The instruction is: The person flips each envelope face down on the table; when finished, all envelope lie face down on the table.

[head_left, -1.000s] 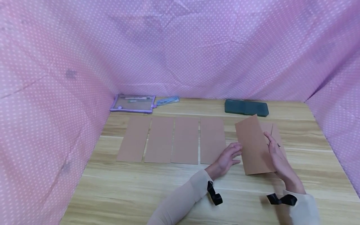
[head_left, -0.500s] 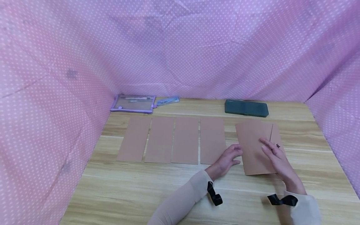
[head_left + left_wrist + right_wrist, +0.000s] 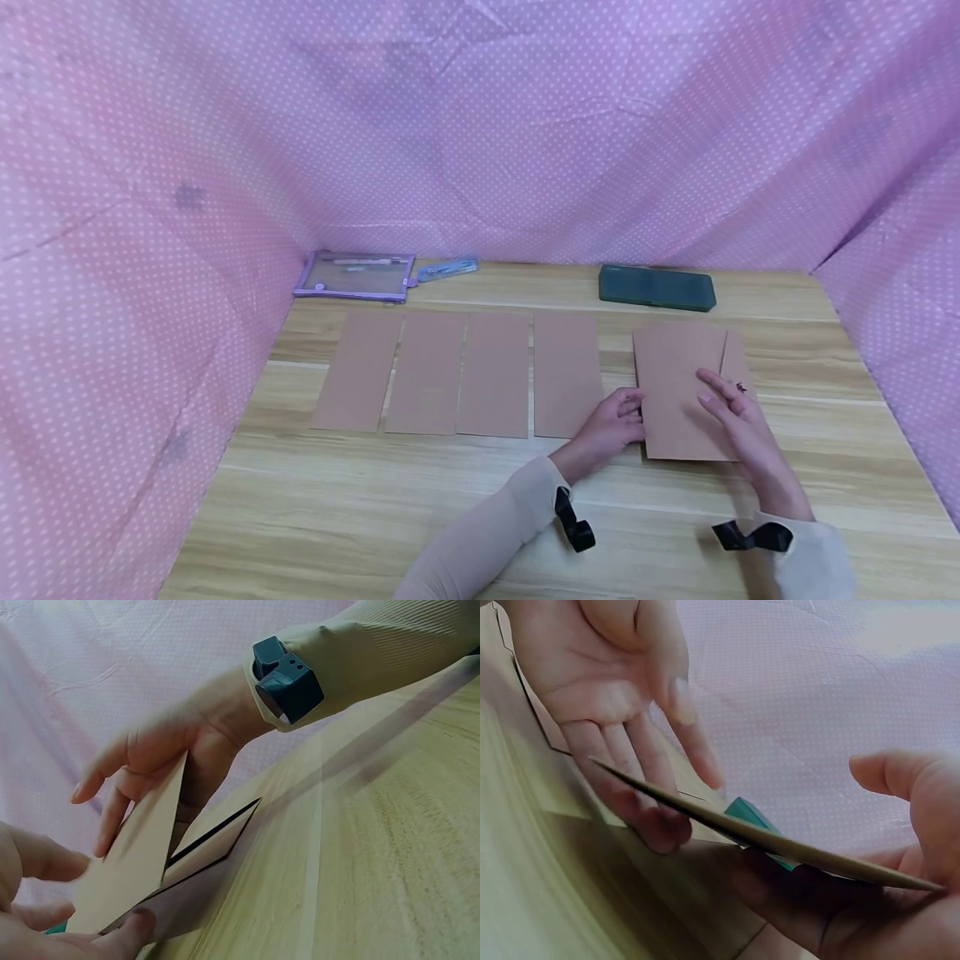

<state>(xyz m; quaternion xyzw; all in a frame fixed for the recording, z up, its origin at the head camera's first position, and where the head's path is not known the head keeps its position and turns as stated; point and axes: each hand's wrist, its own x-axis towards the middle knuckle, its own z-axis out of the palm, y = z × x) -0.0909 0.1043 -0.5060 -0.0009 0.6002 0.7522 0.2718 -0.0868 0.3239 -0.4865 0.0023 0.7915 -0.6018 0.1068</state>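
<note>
My right hand holds a brown card, raised at a slant in the wrist views. Seen from the right wrist, fingers lie under the card and the thumb stands up above it. My left hand is at the card's left edge with loosely bent fingers; in the left wrist view one fingertip is right at its lower edge. Partly covered by the held card, another brown card with a small black print lies on the table.
Several plain brown cards lie in a row on the wooden table, left of the hands. Behind them are a purple-edged mesh pouch with pens and a narrow light-blue item. A dark green case lies at the back right, before pink dotted cloth.
The held card has tilted down from its raised slant, then shifted slightly right and away from me. My right fingers have come over its top; my left hand has edged closer.
</note>
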